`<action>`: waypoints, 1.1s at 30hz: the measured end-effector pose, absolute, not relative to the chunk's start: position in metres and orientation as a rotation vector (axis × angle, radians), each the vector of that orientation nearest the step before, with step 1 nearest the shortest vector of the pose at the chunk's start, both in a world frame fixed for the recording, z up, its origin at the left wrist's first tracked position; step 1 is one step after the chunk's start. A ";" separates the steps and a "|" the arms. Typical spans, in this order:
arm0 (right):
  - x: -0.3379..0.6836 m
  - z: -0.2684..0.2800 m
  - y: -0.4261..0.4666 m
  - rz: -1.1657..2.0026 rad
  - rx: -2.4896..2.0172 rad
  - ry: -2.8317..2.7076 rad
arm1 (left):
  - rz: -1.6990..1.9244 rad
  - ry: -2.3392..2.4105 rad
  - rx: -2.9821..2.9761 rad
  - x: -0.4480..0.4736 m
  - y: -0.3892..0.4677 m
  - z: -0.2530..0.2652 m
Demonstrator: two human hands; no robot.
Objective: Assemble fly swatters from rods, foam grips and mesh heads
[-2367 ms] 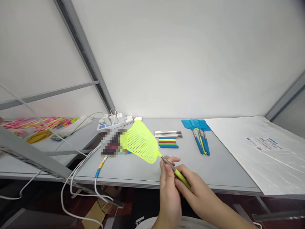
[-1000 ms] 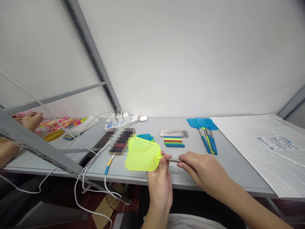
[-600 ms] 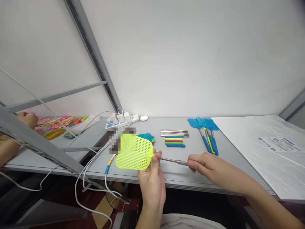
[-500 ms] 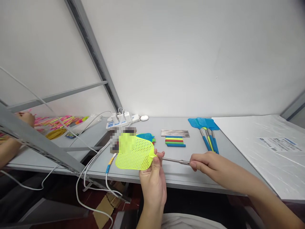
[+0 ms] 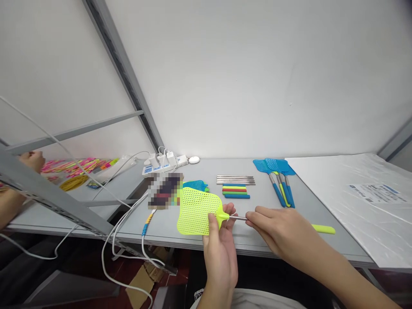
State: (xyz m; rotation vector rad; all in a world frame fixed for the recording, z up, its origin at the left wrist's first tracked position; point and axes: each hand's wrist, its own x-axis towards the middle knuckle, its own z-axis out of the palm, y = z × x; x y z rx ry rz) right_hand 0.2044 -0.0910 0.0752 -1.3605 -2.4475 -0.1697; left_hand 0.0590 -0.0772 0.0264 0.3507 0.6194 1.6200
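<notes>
Just above the table's near edge, the left hand point(image 5: 220, 244) pinches the neck of a yellow-green fly swatter point(image 5: 198, 211), thumb and fingertips closed where the mesh head meets the metal rod point(image 5: 237, 218). The right hand point(image 5: 280, 234) lies curled over that rod just beside the left; it seems closed around it, though the fingers hide the contact. Beyond the right wrist, the swatter's yellow-green handle point(image 5: 322, 229) sticks out over the grey table point(image 5: 309, 206). Farther from both hands lie coloured grips point(image 5: 236, 191), steel rods point(image 5: 235, 180) and finished blue swatters point(image 5: 278, 178).
</notes>
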 end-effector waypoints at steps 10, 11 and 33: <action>0.191 0.071 -0.091 -0.345 -1.350 -2.431 | 1.624 0.675 0.413 0.066 -0.076 0.018; 0.188 0.069 -0.089 -0.307 -1.337 -2.433 | 1.596 0.662 0.438 0.066 -0.077 0.017; 0.237 0.052 -0.101 -0.489 -1.306 -2.398 | 1.842 0.605 0.517 0.016 -0.059 0.049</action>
